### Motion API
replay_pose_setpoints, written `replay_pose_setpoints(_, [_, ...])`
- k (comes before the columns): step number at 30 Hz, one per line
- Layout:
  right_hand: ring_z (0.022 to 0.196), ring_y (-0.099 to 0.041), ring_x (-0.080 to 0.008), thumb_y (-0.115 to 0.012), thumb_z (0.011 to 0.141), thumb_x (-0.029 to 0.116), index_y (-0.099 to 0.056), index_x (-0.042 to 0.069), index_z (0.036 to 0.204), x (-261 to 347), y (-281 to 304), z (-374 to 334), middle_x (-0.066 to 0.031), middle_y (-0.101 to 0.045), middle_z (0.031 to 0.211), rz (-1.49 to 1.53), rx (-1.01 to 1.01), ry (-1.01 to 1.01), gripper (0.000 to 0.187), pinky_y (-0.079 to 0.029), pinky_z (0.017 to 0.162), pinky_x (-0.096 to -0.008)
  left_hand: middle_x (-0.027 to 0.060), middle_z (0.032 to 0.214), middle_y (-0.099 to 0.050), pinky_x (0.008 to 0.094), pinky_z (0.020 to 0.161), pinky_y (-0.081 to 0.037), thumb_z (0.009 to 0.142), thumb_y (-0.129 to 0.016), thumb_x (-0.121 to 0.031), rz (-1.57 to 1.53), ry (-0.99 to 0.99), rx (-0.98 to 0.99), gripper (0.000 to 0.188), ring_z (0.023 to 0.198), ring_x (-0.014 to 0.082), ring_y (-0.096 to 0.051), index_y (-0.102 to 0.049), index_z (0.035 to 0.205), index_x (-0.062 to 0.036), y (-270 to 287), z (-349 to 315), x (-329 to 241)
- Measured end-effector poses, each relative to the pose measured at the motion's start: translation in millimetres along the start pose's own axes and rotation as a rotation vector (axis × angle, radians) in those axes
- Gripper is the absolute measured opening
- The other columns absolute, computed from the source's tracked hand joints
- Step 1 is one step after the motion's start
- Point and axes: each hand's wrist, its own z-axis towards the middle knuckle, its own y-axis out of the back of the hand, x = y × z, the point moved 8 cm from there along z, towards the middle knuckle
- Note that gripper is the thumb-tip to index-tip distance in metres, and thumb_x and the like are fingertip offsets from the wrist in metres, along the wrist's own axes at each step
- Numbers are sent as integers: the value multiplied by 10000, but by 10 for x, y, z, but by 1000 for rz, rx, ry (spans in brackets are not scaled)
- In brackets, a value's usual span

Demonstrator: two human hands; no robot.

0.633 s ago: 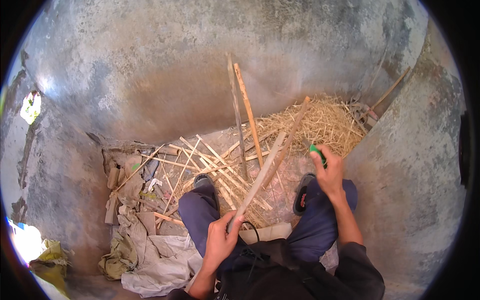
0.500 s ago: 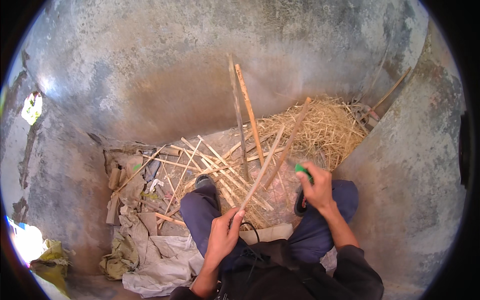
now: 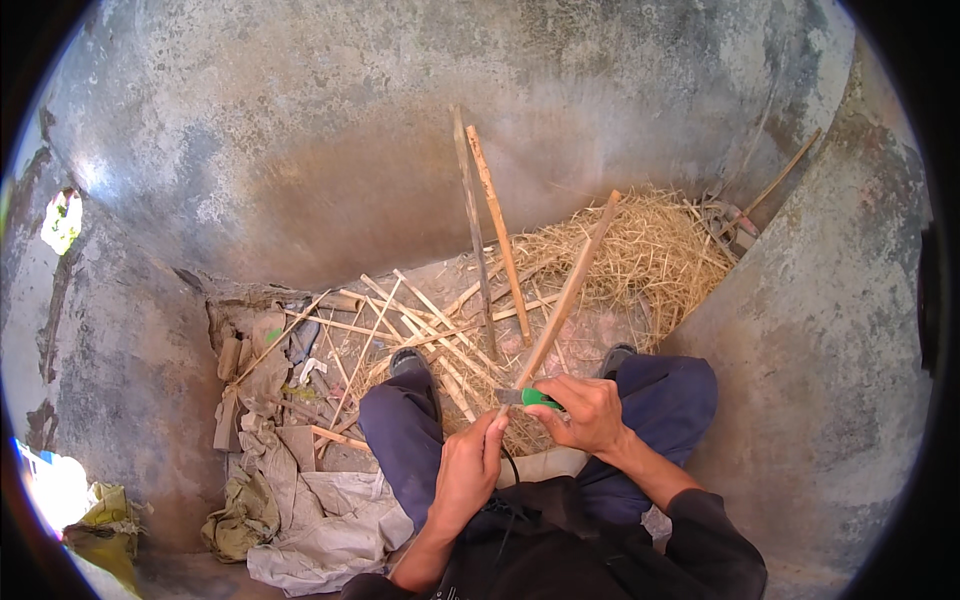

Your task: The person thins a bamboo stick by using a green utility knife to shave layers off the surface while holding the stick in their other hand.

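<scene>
My left hand (image 3: 467,470) is closed, thumb up, round the near end of a wooden stick (image 3: 570,290). That stick slants away from me to the upper right, its far end before the straw. My right hand (image 3: 585,412) grips a knife by its green handle (image 3: 540,399). The short grey blade (image 3: 508,396) points left and lies against the stick's near end, just above my left thumb. My fingers partly hide that end. Both hands are close together between my knees.
Two upright sticks (image 3: 498,225) lean on the concrete wall (image 3: 330,150) ahead. Pale split strips (image 3: 440,340) lie crisscrossed on the floor, with a straw heap (image 3: 650,250) at the right. Crumpled sacks (image 3: 330,525) and broken brick pieces (image 3: 228,390) are on the left.
My right hand has come left and down with the knife, bringing the blade to the stick. My left hand has shifted slightly right. Two slanting lengths showed before; now one does.
</scene>
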Motion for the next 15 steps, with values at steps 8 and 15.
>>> replay_pose_setpoints(8, [622,-735,-278,-748,1051,400,-810,119,1087,-723,392,116,-80,-756,805,-297,-279,-154,290,-553,570,-437,297,845,-670,522,698,-527,1154,-579,-190,88,50,5,259,795,508,-694,-729,1224,10,1,-163,132])
replay_pose_setpoints(15, [771,-756,-383,-790,1006,360,-738,75,1200,-1272,862,344,-169,-773,847,-278,-37,-580,350,-548,697,-503,182,710,-592,447,640,-494,1192,-516,-234,43,100,81,349,645,350,-619,-763,1194,13,100,-228,394])
